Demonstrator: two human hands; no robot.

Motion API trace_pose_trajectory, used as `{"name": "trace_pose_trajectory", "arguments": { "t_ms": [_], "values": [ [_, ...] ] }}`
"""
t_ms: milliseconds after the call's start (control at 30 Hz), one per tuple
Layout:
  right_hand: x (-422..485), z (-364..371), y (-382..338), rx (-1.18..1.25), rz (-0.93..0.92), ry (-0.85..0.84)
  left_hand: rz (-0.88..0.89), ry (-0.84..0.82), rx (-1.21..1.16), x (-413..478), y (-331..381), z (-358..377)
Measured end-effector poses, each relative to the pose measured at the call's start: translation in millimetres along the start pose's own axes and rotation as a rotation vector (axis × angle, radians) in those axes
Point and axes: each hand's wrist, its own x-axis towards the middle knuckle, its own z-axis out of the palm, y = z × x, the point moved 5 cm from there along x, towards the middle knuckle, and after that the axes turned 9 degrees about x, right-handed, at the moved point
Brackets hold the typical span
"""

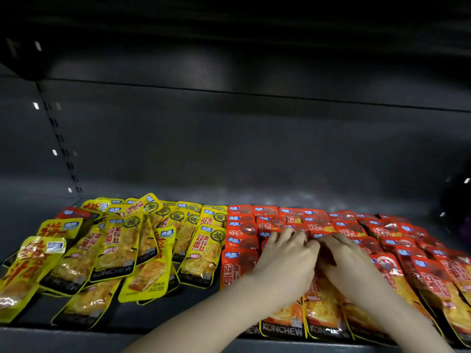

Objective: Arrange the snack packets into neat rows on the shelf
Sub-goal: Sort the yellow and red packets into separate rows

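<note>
- Squaring up the red snack packets (316, 226) looks like the step in hand. Both hands meet over the overlapping rows on the right half of the shelf (178, 335), roughly midway between its back and front edges.
- Doing it well probably means nudging the packet tops sideways until the blue logo patches (232, 254) line up from row to row, with the same overlap kept from back to front.
- A light touch seems wise: the glossy film will likely slide, and a firm shove could skew the rows behind.
- The yellow snack packets (119, 240) on the left half lie jumbled, tilted and piled across each other down to the front-left corner, so most of the task seems to remain there.
- 1 stray red packet (74, 212) sits near the back-left corner among the yellow ones and would need moving across.
- The left hand (285, 256) lies palm down, its forearm reaching in over the front edge, with bent fingers whose tips rest on the red packets.
- The right hand (351, 263) lies just beside it, also palm down, its bent fingers pointing toward the left hand's so the 2 sets of fingertips nearly touch.
- Whether either hand pinches a packet or only presses on it cannot be told, because the fingers cover that spot.
</note>
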Motion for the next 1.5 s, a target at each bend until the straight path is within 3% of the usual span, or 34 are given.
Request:
{"name": "trace_pose_trajectory", "arguments": {
  "t_ms": [167,333,867,1500],
  "values": [
    [0,-9,-24,0.067,-0.062,0.094,-0.039,0.148,-0.049,-6,-23,-22],
    [3,-1,-59,0.159,-0.152,0.077,-0.106,0.262,-0.02,-23,-58,-32],
    [27,56,-186,0.33,-0.375,-0.007,-0.424,0.23,0.099,-110,-175,-43],
    [74,130,-338,0.233,-0.525,-0.225,-0.773,0.173,0.128,-189,-298,-79]
  ]
}}
